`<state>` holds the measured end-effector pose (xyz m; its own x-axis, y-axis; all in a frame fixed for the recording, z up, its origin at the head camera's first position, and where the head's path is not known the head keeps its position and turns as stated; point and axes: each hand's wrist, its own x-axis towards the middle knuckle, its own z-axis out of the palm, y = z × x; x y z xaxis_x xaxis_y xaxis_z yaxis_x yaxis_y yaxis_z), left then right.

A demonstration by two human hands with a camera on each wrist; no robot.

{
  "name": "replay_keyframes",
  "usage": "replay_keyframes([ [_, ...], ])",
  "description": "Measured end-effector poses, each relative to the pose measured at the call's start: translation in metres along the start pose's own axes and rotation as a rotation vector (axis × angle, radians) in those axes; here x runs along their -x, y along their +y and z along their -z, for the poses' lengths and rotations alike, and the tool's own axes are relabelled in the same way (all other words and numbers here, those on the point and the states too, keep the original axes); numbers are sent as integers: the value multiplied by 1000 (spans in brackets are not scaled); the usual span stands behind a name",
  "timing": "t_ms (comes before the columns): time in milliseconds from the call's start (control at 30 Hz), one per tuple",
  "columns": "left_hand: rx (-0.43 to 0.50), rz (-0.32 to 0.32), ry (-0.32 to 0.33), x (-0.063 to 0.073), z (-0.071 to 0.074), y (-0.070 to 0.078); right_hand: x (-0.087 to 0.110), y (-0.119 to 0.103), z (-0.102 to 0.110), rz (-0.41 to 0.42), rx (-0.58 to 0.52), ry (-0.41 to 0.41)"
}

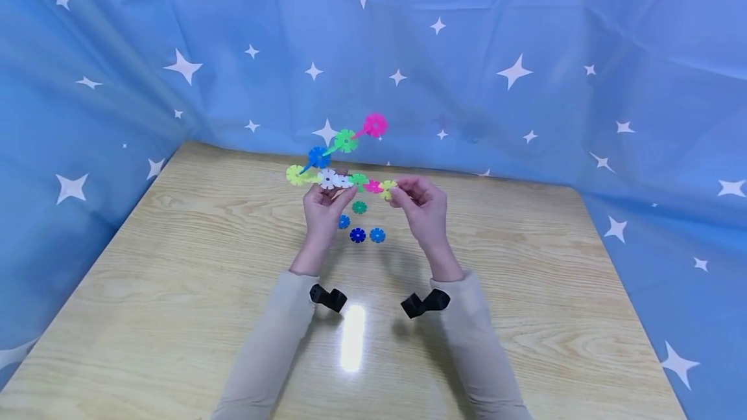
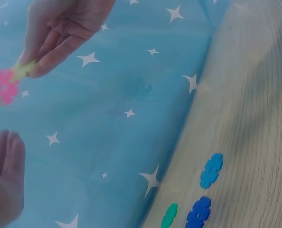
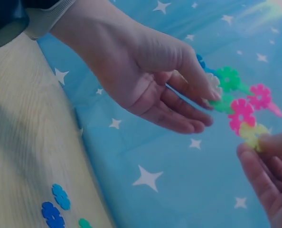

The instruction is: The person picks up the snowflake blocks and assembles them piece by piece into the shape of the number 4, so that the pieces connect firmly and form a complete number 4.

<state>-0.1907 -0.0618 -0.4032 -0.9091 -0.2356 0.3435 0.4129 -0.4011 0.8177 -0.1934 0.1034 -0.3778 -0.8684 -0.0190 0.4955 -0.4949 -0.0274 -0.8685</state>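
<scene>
A chain of flower-shaped interlocking plastic discs is held up above the back of the table in the head view. It bends at a yellow disc on the left, with blue, green and pink discs along its upper branch. My left hand pinches the lower branch near the white and green discs, its thumb on the green one in the right wrist view. At the right end, my right hand pinches a yellow disc between thumb and forefinger. That disc joins a pink disc.
Several loose discs lie on the wooden table below the hands: a green one, a dark blue one and lighter blue ones. A blue star-patterned cloth hangs behind the table and along its sides.
</scene>
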Motion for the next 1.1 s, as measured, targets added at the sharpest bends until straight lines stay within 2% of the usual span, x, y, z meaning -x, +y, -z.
replay_keyframes([
  [100,74,12,-37,0,3,0,-1,-1,2,-18,-9,0],
  [333,185,99,-99,2,4,0,-2,-4,6,-42,-16,-8],
  [600,217,183,-94,6,3,0,-6,-7,7,-59,-37,-2],
  [867,206,206,-68,7,2,0,-6,-1,9,-135,-76,2],
  [1000,217,204,-30,7,3,-1,-3,12,10,-253,-63,11],
  [1100,253,205,-9,7,3,-1,2,26,12,-401,55,-45],
])
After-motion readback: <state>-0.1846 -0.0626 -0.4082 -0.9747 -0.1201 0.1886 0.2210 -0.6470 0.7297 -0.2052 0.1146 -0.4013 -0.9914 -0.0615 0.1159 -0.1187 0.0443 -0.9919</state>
